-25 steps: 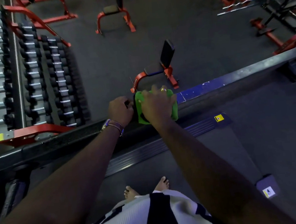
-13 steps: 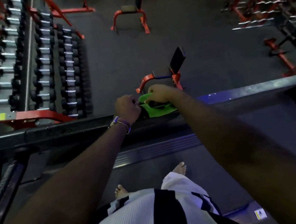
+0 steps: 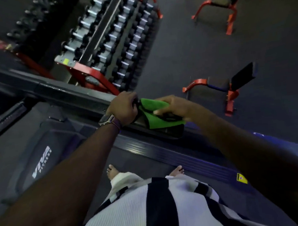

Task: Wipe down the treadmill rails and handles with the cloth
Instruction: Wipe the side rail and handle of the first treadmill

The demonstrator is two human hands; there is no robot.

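A green cloth (image 3: 154,112) with dark edging lies over the dark treadmill side rail (image 3: 66,94), which runs from upper left to lower right. My right hand (image 3: 174,105) grips the cloth from the right, fingers curled over its top. My left hand (image 3: 124,108) is closed around the rail just left of the cloth, touching its edge; a watch and a band sit on that wrist. I stand barefoot on the treadmill deck (image 3: 141,170).
Beyond the rail stands a red dumbbell rack (image 3: 105,42) with several dumbbells. Two red benches, one (image 3: 227,85) and another (image 3: 221,5), stand on the dark gym floor. The treadmill motor cover (image 3: 41,159) is at lower left.
The view has swung and tilted, so the rail now slants. My right hand has bunched and lifted the cloth on the rail; my left hand stays gripping beside it.
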